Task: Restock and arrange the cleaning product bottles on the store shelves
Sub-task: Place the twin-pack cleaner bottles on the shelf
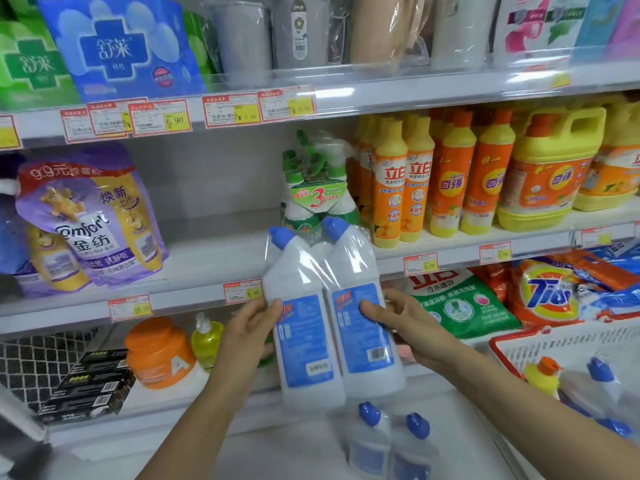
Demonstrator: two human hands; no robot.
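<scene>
A shrink-wrapped twin pack of white toilet-cleaner bottles (332, 317) with blue angled caps and blue labels is held upright in front of the middle shelf (194, 271). My left hand (247, 336) grips its left side, thumb on the label. My right hand (398, 318) holds its right side, thumb on the right bottle's label. Below, another pair of the same bottles (389, 441) stands on the lowest ledge. More blue-capped bottles (599, 386) lie in a white basket with a red rim (512, 341) at the right.
On the middle shelf sit purple Comfort refill pouches (93, 216), a green spray-bottle triple pack (317, 181) and orange-yellow dish soap bottles (415, 181), with a bare gap between pouches and sprays. Lower down are an orange tub (157, 351), black boxes (90, 386) and detergent bags (460, 299).
</scene>
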